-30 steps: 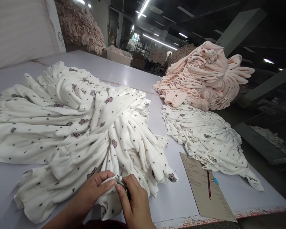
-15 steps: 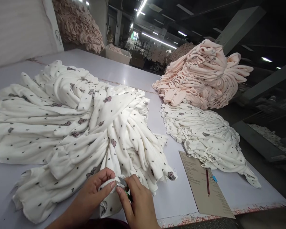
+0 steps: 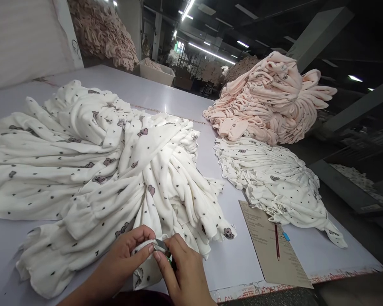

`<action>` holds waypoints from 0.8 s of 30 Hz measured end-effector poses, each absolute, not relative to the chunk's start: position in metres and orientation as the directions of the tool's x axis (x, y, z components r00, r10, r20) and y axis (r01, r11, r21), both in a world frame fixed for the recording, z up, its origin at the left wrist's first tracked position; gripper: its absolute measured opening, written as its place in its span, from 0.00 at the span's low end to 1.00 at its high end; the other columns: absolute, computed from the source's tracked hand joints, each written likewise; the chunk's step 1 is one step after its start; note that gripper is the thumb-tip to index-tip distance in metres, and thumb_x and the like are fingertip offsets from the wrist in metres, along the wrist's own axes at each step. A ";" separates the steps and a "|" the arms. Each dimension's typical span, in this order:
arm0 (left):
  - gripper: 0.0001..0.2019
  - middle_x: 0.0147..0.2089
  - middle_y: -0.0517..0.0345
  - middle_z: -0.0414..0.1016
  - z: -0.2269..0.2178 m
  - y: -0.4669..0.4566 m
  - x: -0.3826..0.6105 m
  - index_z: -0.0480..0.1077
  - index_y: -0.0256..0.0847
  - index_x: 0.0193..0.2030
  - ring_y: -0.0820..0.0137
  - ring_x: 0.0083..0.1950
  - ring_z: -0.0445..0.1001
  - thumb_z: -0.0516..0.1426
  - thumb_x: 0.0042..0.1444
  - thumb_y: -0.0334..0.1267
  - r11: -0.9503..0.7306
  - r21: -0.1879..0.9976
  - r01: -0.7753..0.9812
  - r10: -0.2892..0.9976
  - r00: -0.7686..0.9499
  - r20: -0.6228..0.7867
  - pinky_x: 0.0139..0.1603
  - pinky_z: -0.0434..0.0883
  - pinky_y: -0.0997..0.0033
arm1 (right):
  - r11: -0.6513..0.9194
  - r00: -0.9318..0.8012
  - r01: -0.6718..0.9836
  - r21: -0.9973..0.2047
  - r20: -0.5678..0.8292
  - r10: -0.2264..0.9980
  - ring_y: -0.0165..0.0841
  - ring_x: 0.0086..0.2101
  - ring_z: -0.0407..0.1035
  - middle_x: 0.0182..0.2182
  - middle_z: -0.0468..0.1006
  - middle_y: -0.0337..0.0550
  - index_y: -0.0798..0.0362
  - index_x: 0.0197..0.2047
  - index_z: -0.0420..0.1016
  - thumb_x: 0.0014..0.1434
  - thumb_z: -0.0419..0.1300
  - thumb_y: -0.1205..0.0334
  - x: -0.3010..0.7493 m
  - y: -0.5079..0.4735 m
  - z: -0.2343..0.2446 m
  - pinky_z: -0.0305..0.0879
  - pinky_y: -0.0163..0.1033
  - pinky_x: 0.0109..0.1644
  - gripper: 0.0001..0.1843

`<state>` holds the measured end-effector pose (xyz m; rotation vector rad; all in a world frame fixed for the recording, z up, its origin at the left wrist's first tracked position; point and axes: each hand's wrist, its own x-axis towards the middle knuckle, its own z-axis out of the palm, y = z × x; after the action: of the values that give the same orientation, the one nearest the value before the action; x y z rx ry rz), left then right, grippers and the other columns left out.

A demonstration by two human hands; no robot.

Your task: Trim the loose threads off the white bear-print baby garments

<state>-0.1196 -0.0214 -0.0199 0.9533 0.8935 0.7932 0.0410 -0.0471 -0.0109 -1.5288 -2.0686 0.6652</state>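
My left hand (image 3: 127, 257) pinches the edge of a white printed garment piece (image 3: 150, 272) between thumb and fingers, close to the table's front. My right hand (image 3: 187, 270) is closed around small thread snips (image 3: 160, 245). Their grey metal blades lie against the pinched edge, and a bit of green shows under my fingers. Most of the snips is hidden by my right hand. Just beyond both hands spreads a large heap of white fleece pieces (image 3: 95, 170) printed with dark spots and little bears.
To the right lie a flatter stack of white printed pieces (image 3: 274, 182) and, behind it, a tall pink pile (image 3: 268, 102). A brown card (image 3: 261, 250) with a dark red pencil (image 3: 277, 242) on it rests near the table edge (image 3: 252, 291). A pale bin (image 3: 156, 73) stands beyond the table.
The snips' blades have tilted slightly at the cloth edge, and my right fingers have shifted a little. Both hands keep their hold, and the piles have not moved.
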 end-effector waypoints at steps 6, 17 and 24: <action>0.20 0.24 0.63 0.58 -0.043 -0.009 -0.153 0.59 0.41 0.23 0.70 0.28 0.60 0.50 0.54 0.56 0.154 0.882 0.445 0.839 0.413 -0.355 0.30 0.60 0.75 | 0.139 -0.199 0.663 -0.736 0.006 0.980 0.34 0.28 0.67 0.27 0.69 0.40 0.52 0.32 0.68 0.65 0.48 0.55 0.054 -0.045 -0.013 0.57 0.34 0.30 0.14; 0.13 0.30 0.57 0.73 -0.077 -0.002 -0.158 0.66 0.42 0.30 0.62 0.34 0.71 0.50 0.55 0.49 -0.013 0.569 0.822 0.915 0.240 -0.325 0.35 0.60 0.69 | -0.172 0.204 0.449 -0.877 -0.087 0.975 0.33 0.30 0.62 0.27 0.66 0.38 0.52 0.33 0.66 0.63 0.50 0.47 0.120 -0.053 -0.032 0.58 0.33 0.32 0.17; 0.15 0.46 0.45 0.77 -0.128 0.012 -0.063 0.69 0.34 0.45 0.57 0.48 0.74 0.53 0.53 0.39 0.123 0.840 0.529 0.876 0.340 -0.343 0.48 0.68 0.61 | 0.002 -0.020 0.476 -0.879 -0.009 1.000 0.35 0.33 0.66 0.30 0.69 0.41 0.52 0.34 0.68 0.64 0.49 0.52 0.081 -0.049 -0.034 0.60 0.35 0.37 0.15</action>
<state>-0.0634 0.0125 -0.1276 1.5410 1.3207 0.4089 0.0809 -0.0487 -0.0340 -1.5579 -1.5811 0.9516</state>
